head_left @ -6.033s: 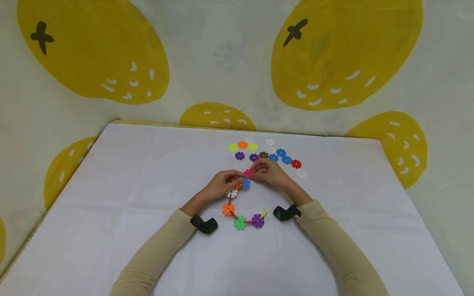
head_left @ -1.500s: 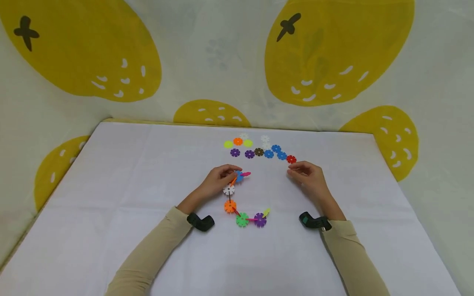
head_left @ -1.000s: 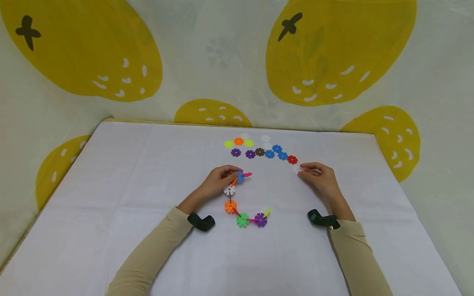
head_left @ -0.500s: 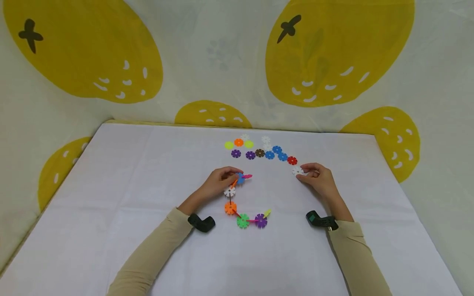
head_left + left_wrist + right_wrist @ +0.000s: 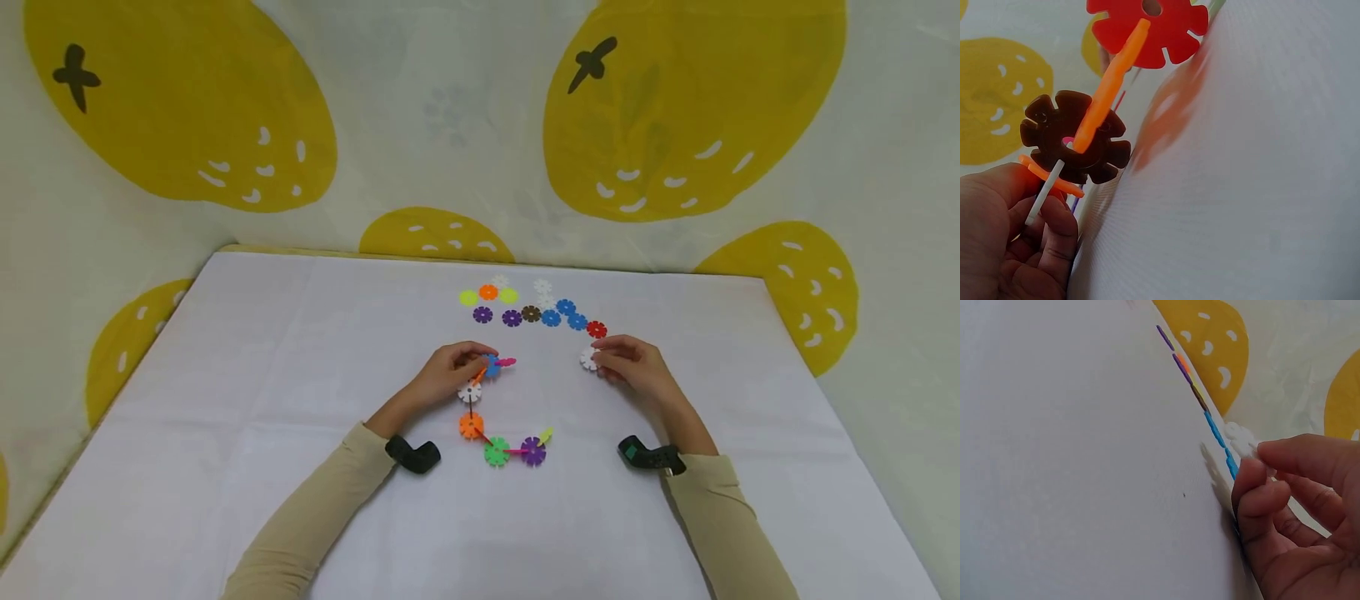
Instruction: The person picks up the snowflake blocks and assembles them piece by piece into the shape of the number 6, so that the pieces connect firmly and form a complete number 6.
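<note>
My left hand (image 5: 447, 373) pinches the upper end of a curved chain of notched snowflake discs, by the blue disc (image 5: 492, 367). A pink disc (image 5: 507, 362) juts edge-on from that blue one. Downward along the chain come a white disc (image 5: 470, 392), an orange disc (image 5: 472, 426), a green disc (image 5: 497, 452) and a purple disc (image 5: 533, 451) with a yellow one at its end. Close up in the left wrist view are a brown disc (image 5: 1079, 165) and a red disc (image 5: 1166, 37). Between thumb and fingertips, my right hand (image 5: 641, 367) holds a loose white snowflake disc (image 5: 587, 359), apart from the chain.
Loose discs lie in a scattered row behind the hands: yellow, orange, purple (image 5: 512, 318), brown (image 5: 531, 314), several blue (image 5: 566, 307), white, and a red one (image 5: 597, 329) near my right fingers. A white cloth (image 5: 315, 333) covers the table, up to a lemon-patterned curtain (image 5: 442, 125).
My right hand left the chain's pink end, reached right and picked the white disc off the cloth. It has since moved slightly left with it. My left hand has stayed on the chain.
</note>
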A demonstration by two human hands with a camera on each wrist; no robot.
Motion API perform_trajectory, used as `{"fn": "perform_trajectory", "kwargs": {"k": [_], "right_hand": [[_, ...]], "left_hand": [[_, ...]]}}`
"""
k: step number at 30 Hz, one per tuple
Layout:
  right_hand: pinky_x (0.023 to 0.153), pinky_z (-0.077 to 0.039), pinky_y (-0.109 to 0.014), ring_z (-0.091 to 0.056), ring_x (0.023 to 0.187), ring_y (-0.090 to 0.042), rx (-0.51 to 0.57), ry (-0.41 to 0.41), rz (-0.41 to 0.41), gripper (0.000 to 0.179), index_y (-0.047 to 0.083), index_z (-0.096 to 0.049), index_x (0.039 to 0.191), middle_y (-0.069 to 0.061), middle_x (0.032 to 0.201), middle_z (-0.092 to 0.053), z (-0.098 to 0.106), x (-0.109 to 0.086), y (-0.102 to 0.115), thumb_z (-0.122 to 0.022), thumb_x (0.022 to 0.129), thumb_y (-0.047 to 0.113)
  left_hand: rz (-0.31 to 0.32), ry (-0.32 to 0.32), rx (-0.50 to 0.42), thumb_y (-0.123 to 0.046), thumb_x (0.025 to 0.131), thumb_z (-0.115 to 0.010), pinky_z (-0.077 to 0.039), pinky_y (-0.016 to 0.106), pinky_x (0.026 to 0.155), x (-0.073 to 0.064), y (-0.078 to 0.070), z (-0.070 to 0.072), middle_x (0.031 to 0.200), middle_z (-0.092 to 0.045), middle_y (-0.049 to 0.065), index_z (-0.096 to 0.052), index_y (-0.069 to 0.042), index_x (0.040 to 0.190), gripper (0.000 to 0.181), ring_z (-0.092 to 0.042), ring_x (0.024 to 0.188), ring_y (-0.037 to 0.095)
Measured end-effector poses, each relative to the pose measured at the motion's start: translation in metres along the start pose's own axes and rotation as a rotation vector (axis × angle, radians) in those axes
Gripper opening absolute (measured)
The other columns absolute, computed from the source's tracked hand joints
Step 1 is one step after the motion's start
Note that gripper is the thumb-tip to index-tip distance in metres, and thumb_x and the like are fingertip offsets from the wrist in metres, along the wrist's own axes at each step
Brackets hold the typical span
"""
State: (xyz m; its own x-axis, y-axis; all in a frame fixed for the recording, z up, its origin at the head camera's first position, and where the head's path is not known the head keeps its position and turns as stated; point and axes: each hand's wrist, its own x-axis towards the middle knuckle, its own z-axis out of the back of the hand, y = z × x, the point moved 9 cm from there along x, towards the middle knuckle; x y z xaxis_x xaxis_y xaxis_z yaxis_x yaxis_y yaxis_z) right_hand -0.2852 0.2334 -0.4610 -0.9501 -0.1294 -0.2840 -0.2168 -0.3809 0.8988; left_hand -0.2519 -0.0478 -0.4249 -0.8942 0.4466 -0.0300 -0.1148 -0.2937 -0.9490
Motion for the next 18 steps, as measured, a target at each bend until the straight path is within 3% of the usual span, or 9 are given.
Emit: {"fn": "perform_trajectory", "kwargs": {"k": [10,18], "right_hand": [[0.071,-0.052,-0.020,-0.063,0.071,-0.011,0.083,0.132,0.060,0.042,-0.006,-0.054,0.129,-0.005,0.090,-0.069,-0.033,0.001,0.011,-0.063,0.097,0.019],[0.072,-0.052,-0.021,-0.064,0.073,-0.013,0.065,0.195,0.065,0.039,-0.005,-0.058,0.127,-0.010,0.090,-0.069,-0.058,0.003,0.019,-0.062,0.097,0.019]], "left_hand": [[-0.001,0.006,0.003,-0.009,0.100,-0.053,-0.045,0.022,0.074,0.001,0.001,-0.001,0.104,-0.065,0.023,-0.061,0.005,0.124,0.029,-0.055,0.082,0.011],[-0.002,0.007,0.007,-0.010,0.101,-0.053,-0.045,0.022,0.073,0.001,0.001,0.000,0.103,-0.065,0.022,-0.062,0.004,0.124,0.029,-0.054,0.080,0.011]]}}
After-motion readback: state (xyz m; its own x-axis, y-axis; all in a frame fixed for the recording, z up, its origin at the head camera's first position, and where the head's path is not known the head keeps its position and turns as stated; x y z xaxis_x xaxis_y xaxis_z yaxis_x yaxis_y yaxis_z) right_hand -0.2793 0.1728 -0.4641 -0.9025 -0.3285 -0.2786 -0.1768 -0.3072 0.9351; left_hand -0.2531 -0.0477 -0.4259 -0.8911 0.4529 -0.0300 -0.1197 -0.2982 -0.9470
